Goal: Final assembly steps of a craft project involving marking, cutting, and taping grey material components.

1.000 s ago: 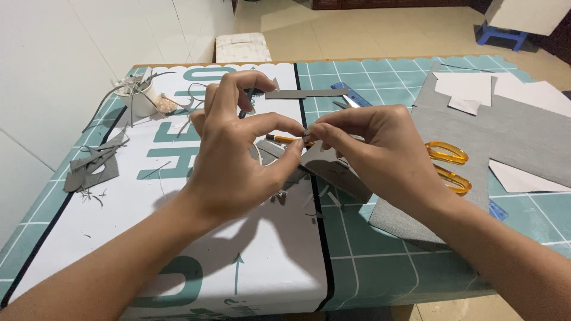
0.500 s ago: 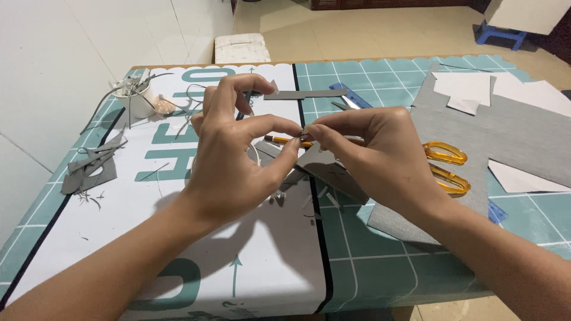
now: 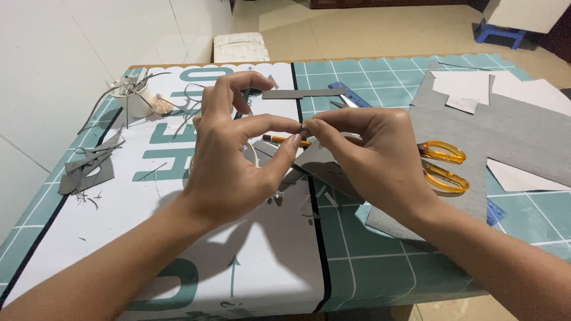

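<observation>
1. Above the middle of the table (image 3: 380, 267), the left hand (image 3: 232, 160) and right hand (image 3: 369, 154) meet fingertip to fingertip, pinching a tiny grey piece (image 3: 304, 129) between them; what it is cannot be told.
2. Below the hands lie an orange pencil (image 3: 279, 139) and grey card scraps (image 3: 333, 172).
3. Orange-handled scissors (image 3: 443, 166) rest just beside the right hand, on a grey sheet (image 3: 511, 131).
4. A white cup (image 3: 134, 101) stands far left.
</observation>
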